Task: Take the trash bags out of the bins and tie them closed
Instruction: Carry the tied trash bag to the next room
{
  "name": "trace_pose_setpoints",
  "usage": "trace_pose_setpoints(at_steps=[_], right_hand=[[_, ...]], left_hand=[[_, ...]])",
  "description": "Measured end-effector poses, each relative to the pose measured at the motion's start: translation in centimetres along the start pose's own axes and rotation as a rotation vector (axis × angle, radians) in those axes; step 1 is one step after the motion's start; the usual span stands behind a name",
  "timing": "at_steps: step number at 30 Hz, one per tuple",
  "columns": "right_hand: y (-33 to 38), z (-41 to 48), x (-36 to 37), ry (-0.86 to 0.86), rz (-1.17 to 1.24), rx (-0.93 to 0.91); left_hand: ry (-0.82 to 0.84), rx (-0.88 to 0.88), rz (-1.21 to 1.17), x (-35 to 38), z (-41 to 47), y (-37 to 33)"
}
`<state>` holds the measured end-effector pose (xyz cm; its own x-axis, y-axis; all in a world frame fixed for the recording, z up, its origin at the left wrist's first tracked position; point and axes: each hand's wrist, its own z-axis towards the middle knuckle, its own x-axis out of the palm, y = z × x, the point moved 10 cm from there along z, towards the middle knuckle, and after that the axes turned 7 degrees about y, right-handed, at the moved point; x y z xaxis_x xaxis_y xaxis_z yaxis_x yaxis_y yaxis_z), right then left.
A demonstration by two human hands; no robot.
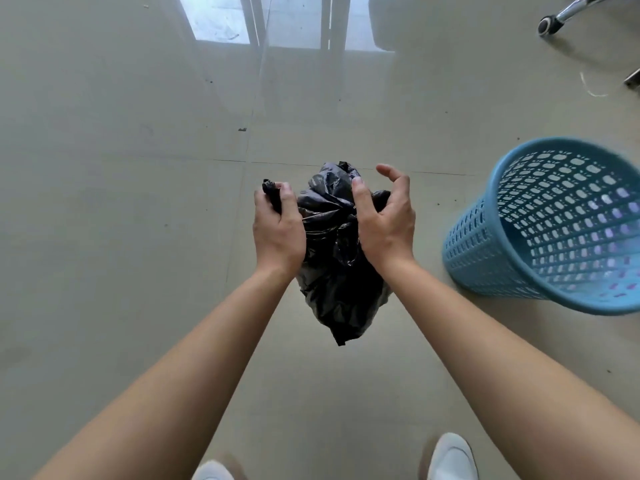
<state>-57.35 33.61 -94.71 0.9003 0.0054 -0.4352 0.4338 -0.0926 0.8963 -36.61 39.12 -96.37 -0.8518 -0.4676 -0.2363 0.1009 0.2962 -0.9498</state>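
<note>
Black bag held above the floor, blue bin beside it

Black, crinkled plastic trash bag (337,258) is held up in front of the body, clear of the glossy beige tiled floor (121,168), with its gathered top between the two hands and its body hanging down to a point below them. A twisted corner of the bag's mouth is gripped in the left hand (278,233), whose fingers are curled tightly closed around it, so that a short black tail is seen sticking out above the knuckles. The opposite side of the bunched top is pinched by the right hand (386,223): the thumb is pressed onto the plastic, while the forefinger is raised and loosely curved, not touching the bag. The remaining fingers are hidden behind the plastic. A light blue perforated plastic waste bin (554,230) is seen to the right of the bag, apart from it, with no liner visible inside. Two white shoes (450,459) are visible at the bottom edge, and a chrome chair leg with a castor (550,27) at the upper right.
</note>
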Motion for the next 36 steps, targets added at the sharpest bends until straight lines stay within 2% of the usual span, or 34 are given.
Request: trace_pose_setpoints(at_steps=[5, 14, 19, 23, 28, 36], right_hand=[[13.1, -2.9, -7.1, 0.002, -0.057, 0.01], [52.6, -7.9, -24.2, -0.01, -0.094, -0.142], [68.0, -13.4, -32.1, -0.064, -0.146, -0.194], [72.8, -17.3, -35.7, -0.14, -0.109, -0.215], [75.0, -20.9, -38.8, -0.177, -0.069, -0.307], [74.0, -24.2, -45.6, -0.127, -0.01, -0.42]], left_hand=[[0.05, 0.033, 0.115, -4.8, -3.9, -15.3], [0.151, 0.165, 0.217, -15.9, -11.5, -56.1], [0.175, 0.299, 0.276, -21.3, -17.4, -71.7], [0.18, 0.372, 0.27, -23.7, -21.7, -77.0], [0.129, 0.412, 0.229, -25.0, -26.5, -79.4], [-0.024, 0.398, 0.184, -22.5, -34.9, -80.8]])
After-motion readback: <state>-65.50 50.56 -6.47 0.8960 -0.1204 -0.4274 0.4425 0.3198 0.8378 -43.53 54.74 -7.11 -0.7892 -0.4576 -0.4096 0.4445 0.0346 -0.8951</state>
